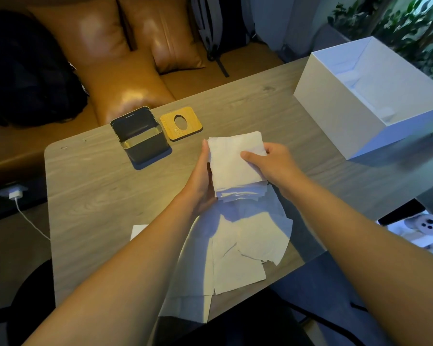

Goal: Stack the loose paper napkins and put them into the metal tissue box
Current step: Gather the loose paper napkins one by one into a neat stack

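Observation:
A stack of white paper napkins [233, 166] is held above the middle of the table. My left hand [200, 181] cups its left edge and underside. My right hand [273, 163] grips its right side, thumb on top. Loose napkins [238, 248] lie spread on the table below the stack, some overhanging the near edge. The open dark metal tissue box [140, 141] stands upright at the far left of the table, with nothing visible inside. Its wooden lid [181, 123] with an oval hole lies flat just right of the box.
A large open white box [340, 113] sits at the far right of the wooden table [98, 191]. An orange leather sofa [125, 78] runs behind the table. A white charger and cable [16, 196] hang at the left. A single napkin corner [138, 231] shows beside my left forearm.

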